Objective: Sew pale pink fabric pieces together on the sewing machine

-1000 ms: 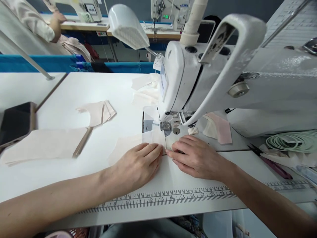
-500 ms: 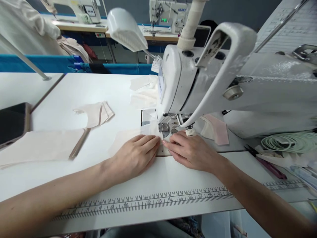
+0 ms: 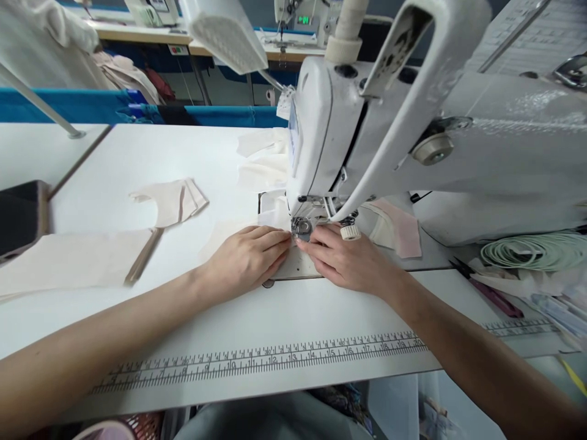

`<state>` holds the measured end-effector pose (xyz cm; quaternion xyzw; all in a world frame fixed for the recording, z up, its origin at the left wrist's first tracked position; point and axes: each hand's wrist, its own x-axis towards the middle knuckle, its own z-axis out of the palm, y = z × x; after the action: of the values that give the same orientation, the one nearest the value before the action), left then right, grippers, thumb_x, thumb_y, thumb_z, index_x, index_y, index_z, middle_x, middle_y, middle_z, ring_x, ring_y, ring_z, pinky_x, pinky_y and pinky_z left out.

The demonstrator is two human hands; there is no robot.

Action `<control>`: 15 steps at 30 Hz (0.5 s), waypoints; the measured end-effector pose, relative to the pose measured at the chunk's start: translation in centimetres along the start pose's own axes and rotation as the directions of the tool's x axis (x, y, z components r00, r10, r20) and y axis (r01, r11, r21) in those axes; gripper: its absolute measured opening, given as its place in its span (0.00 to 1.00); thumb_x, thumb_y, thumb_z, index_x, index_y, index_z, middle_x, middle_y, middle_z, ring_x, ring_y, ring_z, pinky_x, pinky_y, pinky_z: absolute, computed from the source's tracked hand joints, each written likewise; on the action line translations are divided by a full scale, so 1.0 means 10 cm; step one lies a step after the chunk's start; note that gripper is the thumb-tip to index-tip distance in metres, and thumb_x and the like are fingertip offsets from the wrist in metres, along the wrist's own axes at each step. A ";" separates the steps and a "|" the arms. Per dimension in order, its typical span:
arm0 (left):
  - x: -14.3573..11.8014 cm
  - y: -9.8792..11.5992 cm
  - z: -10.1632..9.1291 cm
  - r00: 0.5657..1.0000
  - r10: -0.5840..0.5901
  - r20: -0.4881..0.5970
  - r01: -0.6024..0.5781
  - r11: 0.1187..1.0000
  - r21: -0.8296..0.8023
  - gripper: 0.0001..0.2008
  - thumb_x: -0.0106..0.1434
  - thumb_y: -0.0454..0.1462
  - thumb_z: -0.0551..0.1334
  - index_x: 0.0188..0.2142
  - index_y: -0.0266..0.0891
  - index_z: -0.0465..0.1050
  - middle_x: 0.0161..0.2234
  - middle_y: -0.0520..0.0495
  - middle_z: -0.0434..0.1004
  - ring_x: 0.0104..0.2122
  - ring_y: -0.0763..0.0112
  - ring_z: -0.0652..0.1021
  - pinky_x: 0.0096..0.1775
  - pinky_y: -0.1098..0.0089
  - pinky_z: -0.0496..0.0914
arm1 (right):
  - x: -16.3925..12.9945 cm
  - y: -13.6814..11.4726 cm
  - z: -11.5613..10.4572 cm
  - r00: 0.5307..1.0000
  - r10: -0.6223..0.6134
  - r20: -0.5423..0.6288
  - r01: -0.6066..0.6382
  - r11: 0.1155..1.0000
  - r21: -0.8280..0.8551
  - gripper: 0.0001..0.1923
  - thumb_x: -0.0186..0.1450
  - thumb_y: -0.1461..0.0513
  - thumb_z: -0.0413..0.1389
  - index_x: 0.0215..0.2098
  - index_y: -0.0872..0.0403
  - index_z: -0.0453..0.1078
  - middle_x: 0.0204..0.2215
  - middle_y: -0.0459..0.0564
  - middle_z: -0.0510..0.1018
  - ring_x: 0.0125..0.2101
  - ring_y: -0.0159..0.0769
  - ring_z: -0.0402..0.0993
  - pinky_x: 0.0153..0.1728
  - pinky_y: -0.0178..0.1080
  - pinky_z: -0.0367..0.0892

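Under the presser foot (image 3: pixel 301 227) of a white sewing machine (image 3: pixel 316 134) lies thin white fabric (image 3: pixel 273 211), hard to tell from the tabletop. My left hand (image 3: pixel 250 256) rests over this fabric at the left of the foot, fingers pressed together and slightly curled, fingertips close to the foot. Just right of the foot, my right hand (image 3: pixel 351 256) has its fingers bent and closed at the fabric's near edge. The fingers cover most of the fabric there. Both hands sit at the metal needle plate (image 3: pixel 298 269).
Cut cream fabric pieces (image 3: pixel 169 205) and a larger stack (image 3: pixel 73 260) lie left, near a dark phone (image 3: pixel 21 217). Pink fabric (image 3: pixel 401 232), a pale green cord coil (image 3: pixel 534 250) and purple-handled snips (image 3: pixel 498 299) are right. A printed ruler (image 3: pixel 257 362) runs along the front edge.
Both hands have moved slightly forward, toward the presser foot, with the fabric. More of the needle plate's near edge shows. The whole view has shifted a little.
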<state>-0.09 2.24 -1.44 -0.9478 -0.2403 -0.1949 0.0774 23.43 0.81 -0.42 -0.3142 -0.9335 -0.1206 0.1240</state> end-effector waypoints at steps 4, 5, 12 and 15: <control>0.01 -0.02 0.01 0.999 0.009 -0.039 -0.010 1.000 -0.023 0.13 0.71 0.33 0.53 0.47 0.30 0.74 0.48 0.41 0.79 0.43 0.64 0.80 0.46 0.63 0.77 | -0.02 0.03 0.03 1.000 0.019 -0.004 -0.019 0.991 0.129 0.16 0.69 0.67 0.47 0.52 0.58 0.71 0.36 0.53 0.77 0.39 0.38 0.71 0.36 0.39 0.63; 0.00 -0.03 0.01 0.999 0.012 -0.047 -0.013 1.000 -0.026 0.13 0.71 0.33 0.53 0.47 0.30 0.74 0.47 0.41 0.79 0.43 0.64 0.80 0.45 0.63 0.77 | -0.03 0.04 0.04 1.000 0.026 -0.013 -0.024 0.987 0.160 0.16 0.70 0.67 0.46 0.52 0.58 0.71 0.36 0.52 0.77 0.38 0.38 0.70 0.36 0.39 0.63; 0.00 -0.05 0.06 0.997 -0.021 -0.077 0.017 0.998 -0.057 0.13 0.72 0.34 0.52 0.46 0.32 0.74 0.46 0.41 0.80 0.41 0.66 0.80 0.43 0.64 0.78 | -0.12 0.07 0.05 0.998 0.045 -0.053 -0.031 0.970 0.242 0.16 0.71 0.67 0.44 0.49 0.58 0.72 0.33 0.52 0.76 0.33 0.34 0.70 0.34 0.39 0.63; 0.01 -0.06 0.07 0.995 -0.033 -0.090 0.026 0.997 -0.077 0.12 0.72 0.34 0.53 0.45 0.32 0.75 0.44 0.42 0.80 0.40 0.66 0.80 0.42 0.65 0.78 | -0.14 0.04 0.02 0.999 0.002 -0.047 0.009 0.974 0.225 0.16 0.71 0.67 0.45 0.49 0.59 0.72 0.34 0.52 0.76 0.31 0.33 0.68 0.33 0.39 0.62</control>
<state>-0.04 2.94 -1.96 -0.9365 -0.2429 -0.2482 0.0494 24.73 0.41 -0.95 -0.2934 -0.9385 -0.0218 0.1806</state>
